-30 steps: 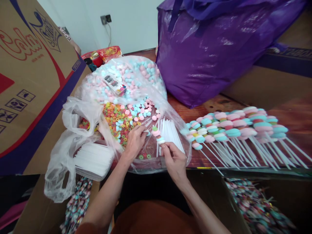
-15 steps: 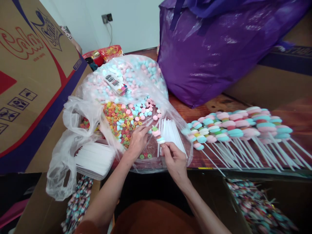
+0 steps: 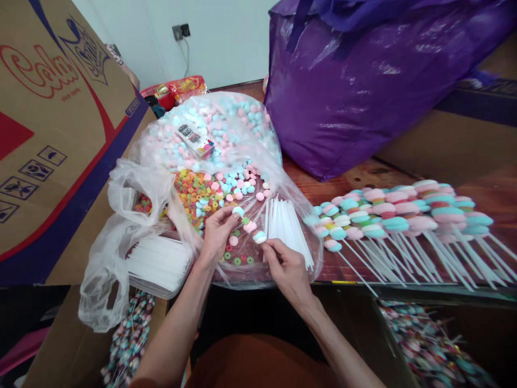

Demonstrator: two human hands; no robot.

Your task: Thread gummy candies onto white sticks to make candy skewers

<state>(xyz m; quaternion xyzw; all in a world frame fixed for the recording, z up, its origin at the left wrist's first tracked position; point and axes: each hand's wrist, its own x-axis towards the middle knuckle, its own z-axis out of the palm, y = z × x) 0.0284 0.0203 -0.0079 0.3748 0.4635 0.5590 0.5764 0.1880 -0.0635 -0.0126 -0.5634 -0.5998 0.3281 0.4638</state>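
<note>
My left hand pinches a blue-and-white marshmallow between thumb and fingertips. That marshmallow is right by the tip of a candy skewer, which carries pink and blue-white marshmallows and a green gummy ring. My right hand is closed on the skewer's lower end; the stick itself is hidden by the fingers. Below both hands lies a clear plastic bag. On it are a heap of gummy rings, loose marshmallows and a bundle of white sticks.
Finished candy skewers lie in rows on the table at right. A purple bag stands behind, and a cardboard box at left. A plastic tub of white sticks sits at front left. Candy skewers fill open boxes below.
My left hand has come back toward me and now shows a blue-and-white marshmallow at the skewer's tip. The skewer has tilted to the left in my right hand.
</note>
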